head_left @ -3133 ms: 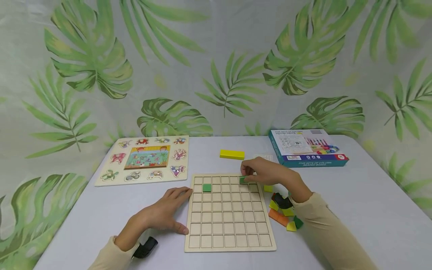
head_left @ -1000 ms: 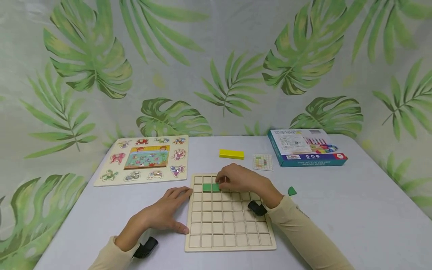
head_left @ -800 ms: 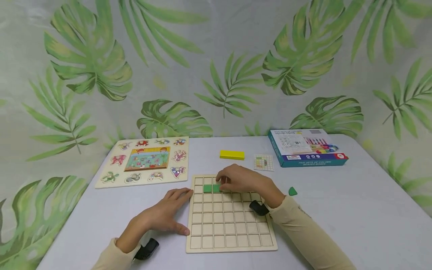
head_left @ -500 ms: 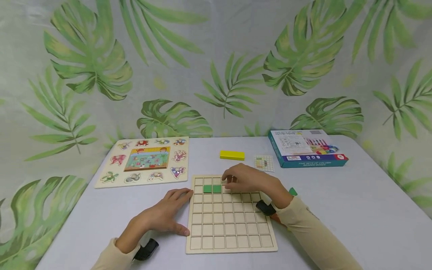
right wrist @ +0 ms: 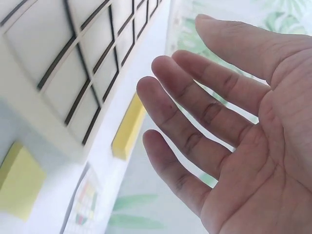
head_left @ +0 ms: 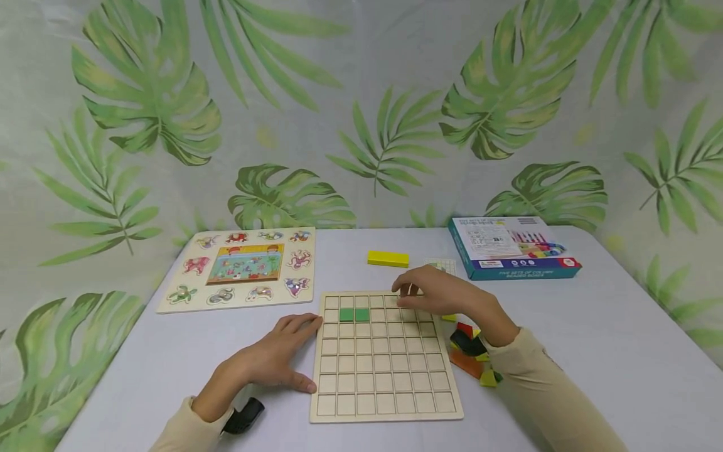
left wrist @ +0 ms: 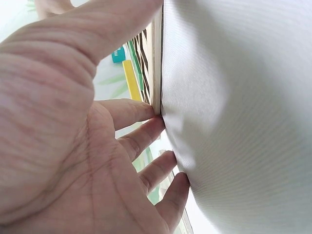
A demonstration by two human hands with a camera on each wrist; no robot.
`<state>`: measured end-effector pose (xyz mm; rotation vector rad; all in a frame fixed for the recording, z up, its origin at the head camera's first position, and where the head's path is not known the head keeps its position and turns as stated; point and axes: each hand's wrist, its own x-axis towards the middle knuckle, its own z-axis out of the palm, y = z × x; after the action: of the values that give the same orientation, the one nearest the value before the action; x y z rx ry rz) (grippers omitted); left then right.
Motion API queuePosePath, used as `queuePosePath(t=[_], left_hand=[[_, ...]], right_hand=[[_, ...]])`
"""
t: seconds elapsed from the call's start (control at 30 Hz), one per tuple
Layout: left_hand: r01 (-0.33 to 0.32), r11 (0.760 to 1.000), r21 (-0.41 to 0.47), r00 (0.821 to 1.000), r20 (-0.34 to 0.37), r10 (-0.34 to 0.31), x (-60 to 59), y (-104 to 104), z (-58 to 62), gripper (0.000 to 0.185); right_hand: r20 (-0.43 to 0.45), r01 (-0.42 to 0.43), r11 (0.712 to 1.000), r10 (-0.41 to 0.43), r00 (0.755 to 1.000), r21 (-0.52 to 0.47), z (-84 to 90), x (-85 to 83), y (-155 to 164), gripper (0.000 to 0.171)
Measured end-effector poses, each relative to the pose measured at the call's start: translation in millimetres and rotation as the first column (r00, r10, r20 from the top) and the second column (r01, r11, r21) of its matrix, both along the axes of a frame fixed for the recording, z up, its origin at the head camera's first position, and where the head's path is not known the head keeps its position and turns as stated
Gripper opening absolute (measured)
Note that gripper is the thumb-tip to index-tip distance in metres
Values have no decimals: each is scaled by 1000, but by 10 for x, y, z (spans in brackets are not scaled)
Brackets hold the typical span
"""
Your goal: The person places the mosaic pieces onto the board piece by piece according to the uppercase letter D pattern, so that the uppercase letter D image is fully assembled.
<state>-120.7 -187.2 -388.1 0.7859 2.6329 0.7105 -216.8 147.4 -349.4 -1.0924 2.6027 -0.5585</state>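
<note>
The right hand (head_left: 437,294) hovers empty, fingers relaxed, over the far right corner of the square wooden grid board (head_left: 384,383). The left hand (head_left: 277,358) lies flat, fingertips apparently touching the board's left edge. Two green square tiles (head_left: 354,314) sit side by side in its second row. Loose coloured blocks (head_left: 471,358) lie just right of the board.

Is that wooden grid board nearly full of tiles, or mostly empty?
Mostly empty: the grid board holds only two green tiles, side by side in its second row.

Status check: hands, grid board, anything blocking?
Left hand flat, bracing grid board. Right hand open, empty, above top rows. Two green tiles seated. Nothing blocking.
</note>
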Motion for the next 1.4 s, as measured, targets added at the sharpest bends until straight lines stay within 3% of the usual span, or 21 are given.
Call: queuePosePath(t=[0.43, 0.77, 1.03, 1.4], left_hand=[[4, 1000, -15, 1000, -13, -4, -23, -12, -31, 113], [-4, 1000, -8, 1000, -12, 4, 1, -6, 36, 113], [-5, 1000, -14, 1000, -17, 5, -9, 3, 30, 113], [-2, 1000, -5, 1000, -11, 2, 8, -2, 12, 114]], right_hand=[[65, 70, 998, -70, 995, 5, -114, 22, 411, 34], [137, 154, 988, -155, 978, 21, -126, -17, 554, 26], [141, 126, 992, -124, 982, -4, -142, -23, 643, 14], [219, 170, 984, -176, 960, 47, -196, -49, 679, 21]])
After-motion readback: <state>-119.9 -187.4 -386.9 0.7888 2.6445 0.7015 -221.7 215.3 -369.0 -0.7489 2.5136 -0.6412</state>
